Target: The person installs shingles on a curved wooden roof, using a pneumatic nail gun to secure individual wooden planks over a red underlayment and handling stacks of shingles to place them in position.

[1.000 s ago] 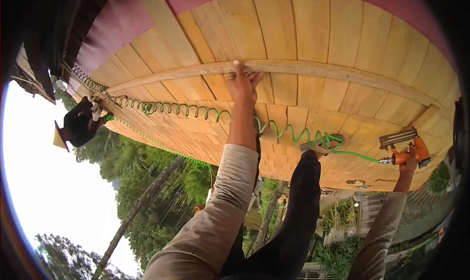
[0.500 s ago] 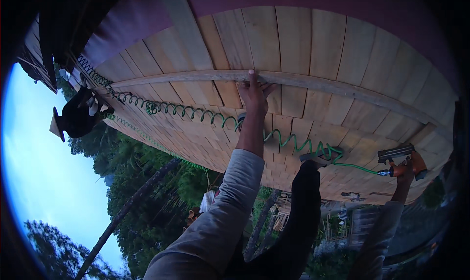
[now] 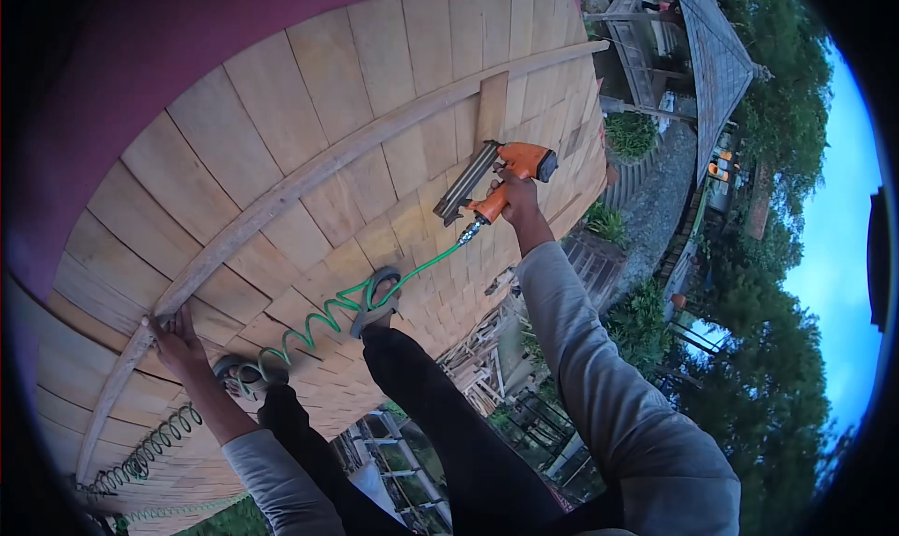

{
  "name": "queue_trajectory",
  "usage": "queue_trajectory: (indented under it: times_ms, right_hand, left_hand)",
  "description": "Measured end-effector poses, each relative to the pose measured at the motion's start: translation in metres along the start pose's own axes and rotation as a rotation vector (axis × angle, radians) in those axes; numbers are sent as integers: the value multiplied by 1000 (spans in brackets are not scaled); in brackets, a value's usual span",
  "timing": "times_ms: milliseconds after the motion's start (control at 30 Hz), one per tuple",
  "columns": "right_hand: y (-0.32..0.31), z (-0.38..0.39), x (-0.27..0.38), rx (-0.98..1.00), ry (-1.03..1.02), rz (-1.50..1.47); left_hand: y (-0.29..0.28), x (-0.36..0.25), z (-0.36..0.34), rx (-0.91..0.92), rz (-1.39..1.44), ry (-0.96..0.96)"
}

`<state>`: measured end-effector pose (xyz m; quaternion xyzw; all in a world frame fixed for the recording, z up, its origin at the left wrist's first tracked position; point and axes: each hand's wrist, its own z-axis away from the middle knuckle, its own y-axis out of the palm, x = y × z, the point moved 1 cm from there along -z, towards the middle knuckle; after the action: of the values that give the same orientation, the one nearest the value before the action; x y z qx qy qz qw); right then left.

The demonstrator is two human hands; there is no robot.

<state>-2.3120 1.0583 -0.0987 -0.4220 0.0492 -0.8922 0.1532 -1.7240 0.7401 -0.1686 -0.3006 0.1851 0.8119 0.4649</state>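
Observation:
My right hand [image 3: 518, 197] is closed round the handle of an orange nail gun [image 3: 524, 159], held just above the wooden shingles [image 3: 375, 246]. From its grip runs a coiled green air hose [image 3: 323, 319], which passes over my sandaled feet. My left hand [image 3: 180, 341] grips a long wooden batten [image 3: 309, 176] at its lower left part, fingers at the edge. The batten lies across the shingle rows and looks curved in this view. One darker shingle [image 3: 492, 105] rests against the batten's lower edge, beyond the gun.
A dark red sheet [image 3: 112, 77] covers the roof above the top row. My feet in grey sandals [image 3: 382, 297] stand on the slope. Past the roof's edge are a ladder [image 3: 412, 470], scrap wood [image 3: 478, 363], a stone path [image 3: 655, 208], a shingled pavilion roof [image 3: 716, 58] and trees.
My view has swung to the right, so the pavilion and path now show and the person in the cone hat does not. The right hand still holds the nail gun; the left stays on the batten.

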Motion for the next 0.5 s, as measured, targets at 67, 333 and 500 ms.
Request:
queue_trajectory:
  times_ms: [67, 333, 500]
  right_hand:
    - [-1, 1, -2, 4, 7, -22]
    - [4, 7, -11, 51, 5, -98]
    - [6, 13, -17, 70, 27, -146]
  left_hand:
    - [-1, 0, -2, 1, -17, 15]
    - [-6, -5, -2, -38, -29, 9]
    - [-11, -6, -6, -25, -26, 9]
